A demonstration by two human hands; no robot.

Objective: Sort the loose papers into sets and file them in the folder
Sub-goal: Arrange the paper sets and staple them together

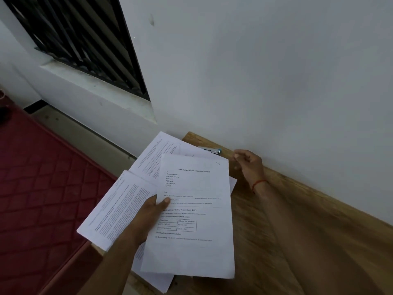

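My left hand [148, 216] clamps a fanned bunch of loose printed papers [119, 207], thumb pressed on the top sheet, a letter of intent [197, 248], fingers underneath. The bunch hangs over the near corner of the wooden table [276, 231]. At two o'clock from that sheet my right hand [248, 165] hovers by the wall, fingers loosely curled and gripping nothing I can see. A stapler [210, 150] lies at its nine o'clock. A red quilted mattress [42, 177] sits at nine o'clock from the papers.
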